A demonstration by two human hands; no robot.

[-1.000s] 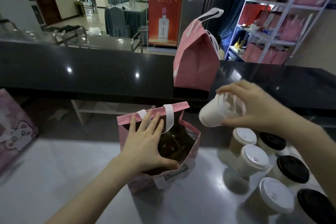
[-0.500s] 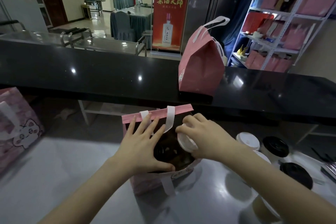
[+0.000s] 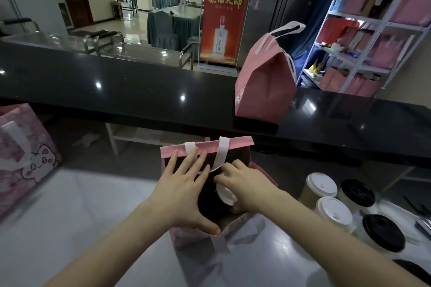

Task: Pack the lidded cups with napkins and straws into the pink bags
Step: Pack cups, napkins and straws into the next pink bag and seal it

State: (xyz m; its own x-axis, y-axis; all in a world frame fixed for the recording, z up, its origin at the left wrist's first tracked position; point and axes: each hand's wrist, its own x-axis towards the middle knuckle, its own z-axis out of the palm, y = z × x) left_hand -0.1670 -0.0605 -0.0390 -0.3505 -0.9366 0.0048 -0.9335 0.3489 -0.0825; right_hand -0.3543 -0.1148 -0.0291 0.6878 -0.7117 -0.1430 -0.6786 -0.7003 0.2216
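Lidded cup (image 3: pixel 225 194): where is it, and how does it look?

It sits in the open mouth of the pink bag (image 3: pixel 205 145), tipped over on its side. Only its round white lid shows, facing the near-left; the body is hidden behind the fingers and the dark inside of the bag.

Which of the hands has it?

The right hand (image 3: pixel 247 186), fingers curled over it from above.

And the left hand (image 3: pixel 184 191)?

It grasps nothing. Its fingers are straight and spread against the inside of the far wall, and the thumb lies along the near rim, so the mouth is spread wide.

What about the bag itself?

It stands on the pale worktop (image 3: pixel 93 228), with a folded pink top edge and white strap handles (image 3: pixel 221 154).

Any other cups?

Two white-lidded cups (image 3: pixel 321 185) and two black-lidded cups (image 3: pixel 382 232) stand to the right on the worktop. A second pink bag (image 3: pixel 263 86) stands on the black counter (image 3: pixel 140 91) behind.
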